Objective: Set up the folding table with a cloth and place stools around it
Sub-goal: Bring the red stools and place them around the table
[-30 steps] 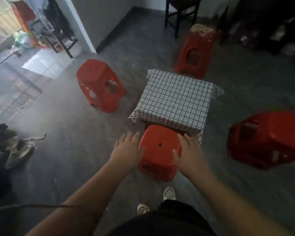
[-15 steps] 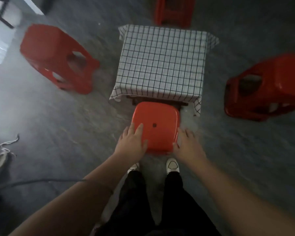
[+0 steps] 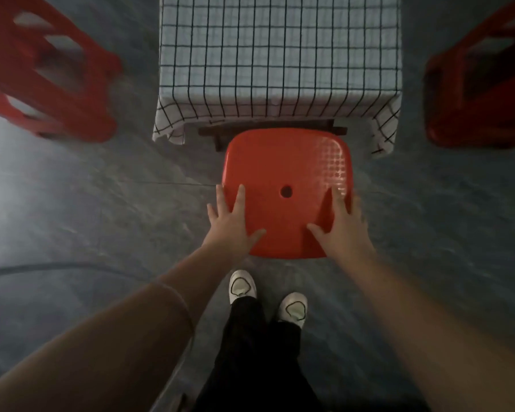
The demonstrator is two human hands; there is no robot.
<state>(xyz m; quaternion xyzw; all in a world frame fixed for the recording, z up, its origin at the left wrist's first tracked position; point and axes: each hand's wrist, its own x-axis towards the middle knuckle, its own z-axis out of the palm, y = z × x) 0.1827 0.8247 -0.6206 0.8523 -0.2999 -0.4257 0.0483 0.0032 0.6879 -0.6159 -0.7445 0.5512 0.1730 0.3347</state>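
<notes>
A red plastic stool [image 3: 283,162] with a hole in its seat stands upright at the near edge of the folding table. Its far edge touches the dark table frame [image 3: 268,130]. A white cloth with a black grid [image 3: 280,55] covers the table and hangs over its sides. My left hand [image 3: 229,227] lies flat on the seat's near left corner with the fingers spread. My right hand [image 3: 342,230] lies flat on the near right part, fingers also apart. Neither hand curls around the seat.
A second red stool [image 3: 42,78] stands left of the table and a third [image 3: 482,93] to its right, both blurred. A dark cable [image 3: 57,267] curves across the grey floor at the left. My white shoes [image 3: 242,286] stand just behind the near stool.
My head has moved closer and tilted down over the stool. The stool has slid in against the table edge. My hands went from its sides to flat on the seat.
</notes>
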